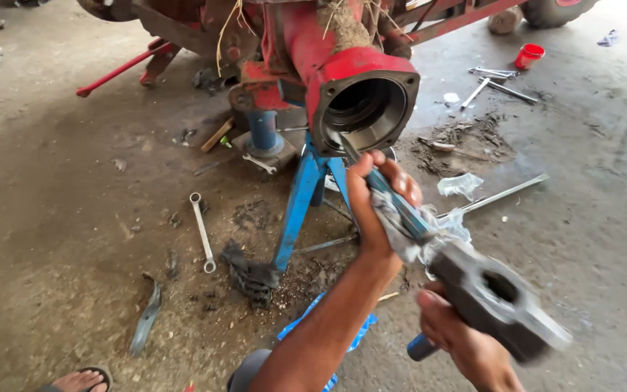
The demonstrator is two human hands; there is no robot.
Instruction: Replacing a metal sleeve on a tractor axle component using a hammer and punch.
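Right hand (466, 341): nearest the camera, at the lower right edge of the concrete floor (59, 239); fingers wrapped tight round the blue-ended handle of a heavy grey hammer (498, 297); the head is blurred, so its exact angle is hard to read.
Left hand (375, 196): fist pressed shut round a long flat chisel (393, 199), a pale rag (408, 236) bunched under the grip; thumb side toward the housing.
Chisel tip: set against the lower inner lip of the red axle housing (364, 101), which sits on a blue stand (302, 196) near the middle of the floor.
Doing it well, as I judge: keep the chisel in line with the bore so the blow drives along the shaft rather than skidding off the lip; hold the fist well back from the struck end; let the rag stop the steel slipping; strike square and short; keep the stand steady.
Around: a ring spanner (202, 232) lies left of the stand; a dark rag (250, 274) at its foot; more spanners (493, 81) and a red cup (529, 55) toward the far right corner.
Hidden or unclear: what the tip bears on inside the bore is in shadow; the struck end of the chisel is masked by rag and hammer; a sandalled foot (80, 379) is cut off at the bottom edge.
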